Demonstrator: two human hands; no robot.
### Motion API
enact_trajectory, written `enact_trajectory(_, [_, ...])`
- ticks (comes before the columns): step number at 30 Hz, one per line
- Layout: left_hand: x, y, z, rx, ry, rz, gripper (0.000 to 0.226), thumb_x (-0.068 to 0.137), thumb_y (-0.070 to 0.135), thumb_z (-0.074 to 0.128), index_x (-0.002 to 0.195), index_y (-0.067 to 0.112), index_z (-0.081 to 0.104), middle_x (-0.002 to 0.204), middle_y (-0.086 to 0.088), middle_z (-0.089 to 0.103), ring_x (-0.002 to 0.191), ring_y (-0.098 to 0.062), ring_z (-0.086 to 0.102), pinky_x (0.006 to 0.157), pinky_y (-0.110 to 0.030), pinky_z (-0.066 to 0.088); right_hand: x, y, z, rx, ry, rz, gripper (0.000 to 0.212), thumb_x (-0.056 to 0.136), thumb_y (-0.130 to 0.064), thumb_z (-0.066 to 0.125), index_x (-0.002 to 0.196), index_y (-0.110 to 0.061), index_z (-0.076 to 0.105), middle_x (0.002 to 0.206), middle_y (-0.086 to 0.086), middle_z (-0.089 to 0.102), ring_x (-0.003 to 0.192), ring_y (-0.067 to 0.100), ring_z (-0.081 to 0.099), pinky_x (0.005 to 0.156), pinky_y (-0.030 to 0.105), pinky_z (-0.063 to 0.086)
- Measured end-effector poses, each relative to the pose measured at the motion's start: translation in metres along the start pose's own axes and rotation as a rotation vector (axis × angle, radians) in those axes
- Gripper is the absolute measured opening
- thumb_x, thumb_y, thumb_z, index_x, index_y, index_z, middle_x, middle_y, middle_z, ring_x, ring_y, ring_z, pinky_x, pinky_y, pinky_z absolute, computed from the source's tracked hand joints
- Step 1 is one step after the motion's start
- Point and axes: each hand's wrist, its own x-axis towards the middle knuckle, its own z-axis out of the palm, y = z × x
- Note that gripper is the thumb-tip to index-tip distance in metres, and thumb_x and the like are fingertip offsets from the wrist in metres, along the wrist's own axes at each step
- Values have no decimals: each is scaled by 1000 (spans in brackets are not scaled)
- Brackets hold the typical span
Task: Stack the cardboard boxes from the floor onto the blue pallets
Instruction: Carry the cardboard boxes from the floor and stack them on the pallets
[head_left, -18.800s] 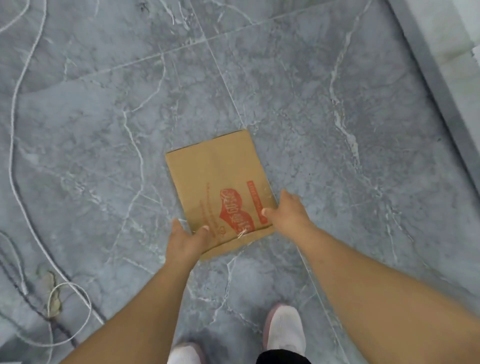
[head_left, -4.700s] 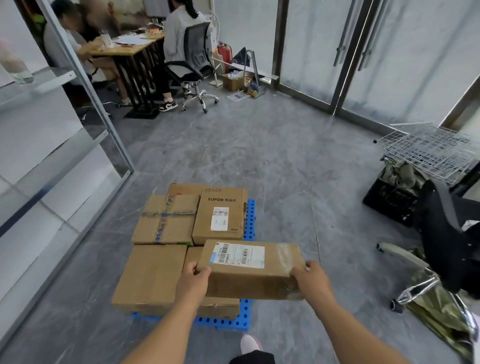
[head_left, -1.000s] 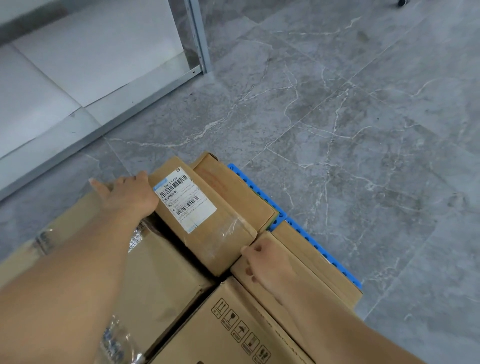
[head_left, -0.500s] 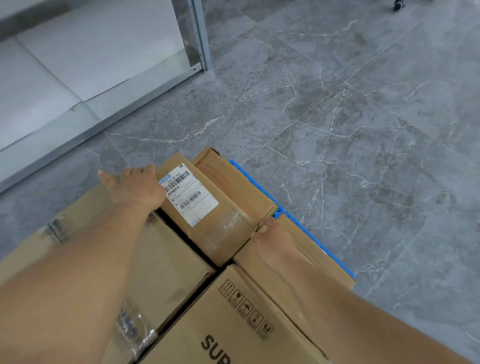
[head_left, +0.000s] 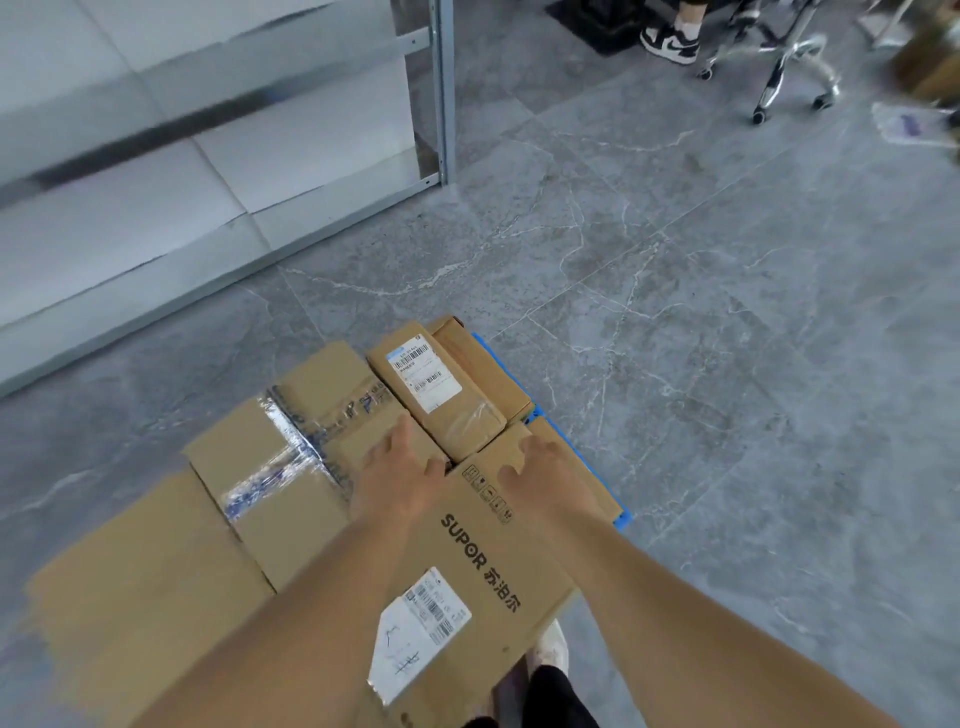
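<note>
Labelled box (head_left: 439, 391): oblong brown cardboard, white barcode sticker, glossy tape at its near end, lying atop the stacked cartons on the blue pallet (head_left: 621, 514), whose ribbed plastic edge alone shows. Left hand (head_left: 397, 475) and right hand (head_left: 543, 478): fingers released, over the printed SUPOR carton (head_left: 483, 561). Grey marbled floor (head_left: 727, 338) around.

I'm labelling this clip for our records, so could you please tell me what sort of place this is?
Probably an office used partly for storing parcels: grey marble-look floor tiles, a frosted glass partition, a wheeled office chair base, and cardboard boxes stacked on a blue pallet.
</note>
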Motion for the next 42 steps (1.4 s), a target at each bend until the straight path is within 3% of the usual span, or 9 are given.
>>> enact_trajectory(3, [-55,-6,-14,-44,13,-4,72,91,39,42,150,23,3,156,-4,16,141,-26,17,111,-42,23,-50,-9,-10,-86,30,-27,52,94,-39,39,141,-18,33,142,5,36,124,24,44,76,32,36])
enact_trajectory(9, [-146,-31,-39,-90,58,14,70,89,44,43,148,23,11,154,-3,22,138,-26,25,107,-44,33,-142,-11,-8,-177,132,-88,56,92,-49,39,137,-17,38,135,5,41,122,23,43,88,37,43])
enact_trajectory(15, [-237,-56,-43,-147,144,30,74,91,42,46,149,26,3,156,-1,15,141,-23,20,110,-42,30,-225,-1,4,-197,201,-153,56,91,-48,39,139,-18,36,131,3,44,116,21,47,82,33,43])
enact_trajectory(20, [-313,-84,-38,-166,175,48,73,92,40,47,149,22,5,156,-3,14,141,-25,18,109,-41,28,-293,8,21,-222,231,-172,63,91,-52,38,142,-16,31,139,7,39,122,26,45,94,46,45])
enact_trajectory(25, [-372,-120,-42,-158,225,25,75,90,45,49,148,26,6,156,1,14,139,-23,24,104,-41,34,-348,10,51,-163,227,-219,63,92,-50,42,141,-13,31,142,8,36,124,26,42,96,40,43])
enact_trajectory(33, [-408,-204,-77,-212,274,-6,81,87,46,49,149,27,0,157,1,11,141,-24,19,109,-41,28,-403,-40,106,-262,241,-279,59,91,-49,40,139,-13,34,138,9,39,121,25,43,94,39,43])
enact_trajectory(42, [-410,-337,-148,-125,254,107,85,88,51,48,149,25,-5,158,-1,6,143,-24,14,112,-40,23,-456,-152,201,-143,273,-239,55,93,-48,37,133,-12,40,133,7,41,116,24,47,92,39,44])
